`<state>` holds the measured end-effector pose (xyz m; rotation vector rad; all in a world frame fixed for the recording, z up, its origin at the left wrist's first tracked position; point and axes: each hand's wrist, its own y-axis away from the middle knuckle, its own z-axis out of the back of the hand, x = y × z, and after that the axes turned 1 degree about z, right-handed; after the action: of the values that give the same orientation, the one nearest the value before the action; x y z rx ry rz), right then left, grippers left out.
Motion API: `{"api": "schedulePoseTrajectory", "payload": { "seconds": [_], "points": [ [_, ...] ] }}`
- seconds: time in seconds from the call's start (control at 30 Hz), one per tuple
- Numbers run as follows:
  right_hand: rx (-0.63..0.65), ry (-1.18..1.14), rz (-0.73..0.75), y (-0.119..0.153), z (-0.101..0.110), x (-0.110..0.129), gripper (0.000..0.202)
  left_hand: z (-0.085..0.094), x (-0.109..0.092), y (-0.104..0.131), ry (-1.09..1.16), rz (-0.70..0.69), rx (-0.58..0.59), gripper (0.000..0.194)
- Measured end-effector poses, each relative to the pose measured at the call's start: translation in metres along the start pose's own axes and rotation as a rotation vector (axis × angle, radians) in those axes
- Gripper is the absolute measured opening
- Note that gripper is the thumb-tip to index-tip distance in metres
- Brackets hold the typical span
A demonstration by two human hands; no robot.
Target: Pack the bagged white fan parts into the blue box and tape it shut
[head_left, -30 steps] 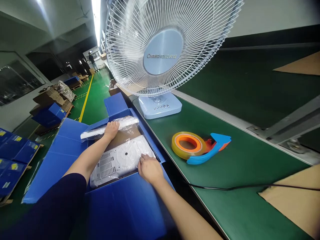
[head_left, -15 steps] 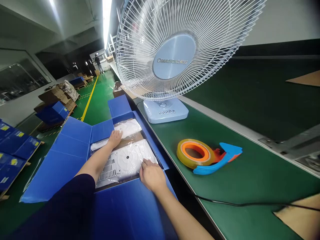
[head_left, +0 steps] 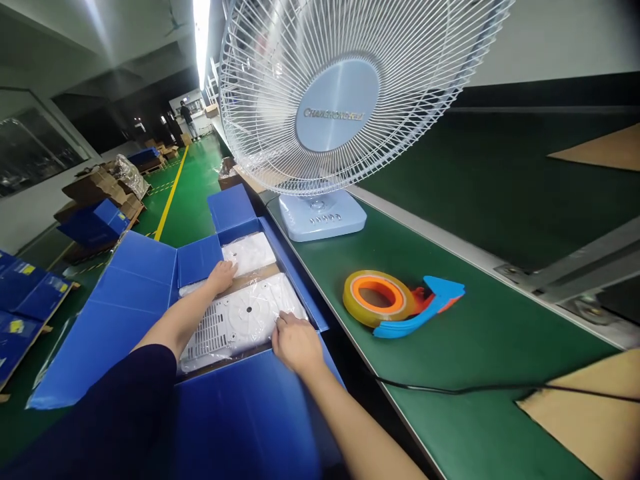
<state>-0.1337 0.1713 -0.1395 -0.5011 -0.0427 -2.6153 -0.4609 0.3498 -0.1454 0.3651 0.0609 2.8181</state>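
An open blue box (head_left: 135,280) with its flaps spread holds white plastic parts in clear bags. The larger part (head_left: 250,311) has slots on its left side and a small dark hole near its middle. Behind it lies a smaller white part (head_left: 251,253), past a strip of brown cardboard. My left hand (head_left: 221,277) rests near the inner left end of the smaller part, fingers curled on its clear wrapping. My right hand (head_left: 298,341) is at the right edge of the larger part, its fingers bent and pressed on the bag.
On the green bench (head_left: 440,393) stand a light blue fan (head_left: 325,217) and a tape dispenser (head_left: 377,300); a black cable (head_left: 450,389) and cardboard (head_left: 590,413) lie nearer. Stacked blue boxes (head_left: 30,287) stand at left. A person (head_left: 189,120) is far off.
The whole view has shifted slightly, so the bench, fan and box appear further left and higher. Both hands remain at about the same places on the bagged parts.
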Motion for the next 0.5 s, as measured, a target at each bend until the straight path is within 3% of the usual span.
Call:
{"api": "schedulePoseTrajectory", "payload": {
  "seconds": [0.13, 0.23, 0.37, 0.5],
  "points": [
    [-0.04, -0.008, 0.005, 0.001, -0.001, -0.001, 0.032, 0.012, -0.009, 0.004, 0.105, 0.03, 0.02, 0.065],
    [-0.079, -0.012, 0.014, 0.001, -0.005, -0.002, 0.03, 0.02, -0.03, 0.005, 0.211, 0.117, -0.008, 0.069],
    [-0.16, -0.013, 0.041, 0.001, -0.012, -0.003, 0.026, 0.025, -0.088, 0.013, 0.382, 0.14, -0.046, 0.057],
    [-0.282, 0.0, 0.08, 0.003, -0.022, -0.007, 0.025, 0.025, -0.159, 0.048, 0.508, 0.045, -0.042, 0.055]
  ]
}}
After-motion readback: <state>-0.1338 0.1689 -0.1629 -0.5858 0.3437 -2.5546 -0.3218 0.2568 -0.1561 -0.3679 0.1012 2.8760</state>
